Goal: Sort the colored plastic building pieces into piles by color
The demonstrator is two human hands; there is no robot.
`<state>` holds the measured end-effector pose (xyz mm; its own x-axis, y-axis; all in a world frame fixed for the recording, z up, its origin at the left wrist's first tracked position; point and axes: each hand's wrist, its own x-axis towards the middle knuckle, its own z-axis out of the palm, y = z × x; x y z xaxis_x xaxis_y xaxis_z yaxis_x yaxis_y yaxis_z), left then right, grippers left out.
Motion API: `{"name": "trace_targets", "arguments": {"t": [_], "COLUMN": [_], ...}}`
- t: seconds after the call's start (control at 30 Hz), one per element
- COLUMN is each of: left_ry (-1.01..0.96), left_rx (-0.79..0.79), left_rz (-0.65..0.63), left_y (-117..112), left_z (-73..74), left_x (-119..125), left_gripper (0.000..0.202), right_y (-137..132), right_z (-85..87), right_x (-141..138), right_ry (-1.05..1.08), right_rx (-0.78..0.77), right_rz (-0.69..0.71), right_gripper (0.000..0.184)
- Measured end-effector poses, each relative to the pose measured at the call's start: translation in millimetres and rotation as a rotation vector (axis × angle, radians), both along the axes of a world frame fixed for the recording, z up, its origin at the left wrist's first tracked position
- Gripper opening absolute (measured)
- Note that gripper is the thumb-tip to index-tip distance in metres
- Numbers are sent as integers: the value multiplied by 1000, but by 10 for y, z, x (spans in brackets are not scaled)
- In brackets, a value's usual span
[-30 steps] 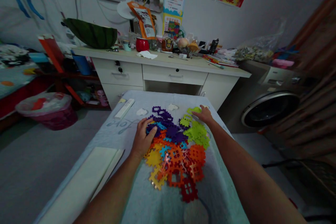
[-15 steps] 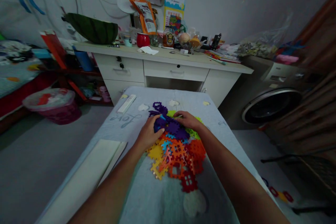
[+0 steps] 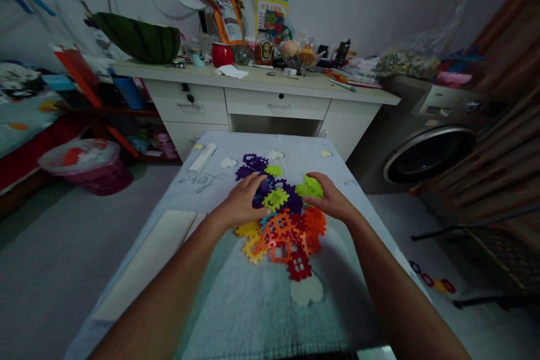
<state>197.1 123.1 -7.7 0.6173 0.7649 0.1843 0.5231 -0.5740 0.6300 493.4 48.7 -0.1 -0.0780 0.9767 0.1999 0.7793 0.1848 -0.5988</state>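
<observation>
A pile of notched plastic building tiles lies mid-table. Purple tiles and a lime green tile are at its middle, with more purple tiles farther back. Orange tiles, yellow tiles and a dark red tile spread toward the near side. My left hand curves around the purple tiles on the pile's left, fingers closed against them. On the right, my right hand grips several lime green tiles between thumb and fingers.
A long white box lies along the table's left side, and a small white bar sits at the far left. Behind stands a white desk with a watermelon half and jars. To the right is a washing machine.
My right hand has moved right, away from the purple tiles, and now holds green ones. A green tile now shows on top of the purple ones. The whole view has shifted slightly.
</observation>
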Motion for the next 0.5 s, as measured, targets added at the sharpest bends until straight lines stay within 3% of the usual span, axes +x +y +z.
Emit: {"name": "trace_targets", "arguments": {"t": [0.1,0.17,0.3,0.5], "left_ry": [132,227,295,263], "left_rx": [-33,-55,-58,-37], "left_rz": [37,78,126,97], "left_y": [-39,-80,-201,-399], "left_z": [-125,-220,-316,-283], "left_x": [-211,-308,-303,-116], "left_gripper": [117,131,143,136], "right_y": [-158,-184,-33,205], "right_z": [-250,-398,-515,-426], "right_x": [317,410,360,125], "right_ry": [-188,-261,-269,-186], "right_rx": [-186,-288,-331,-318], "right_rz": [-159,-232,-217,-61], "right_gripper": [117,131,127,117]}}
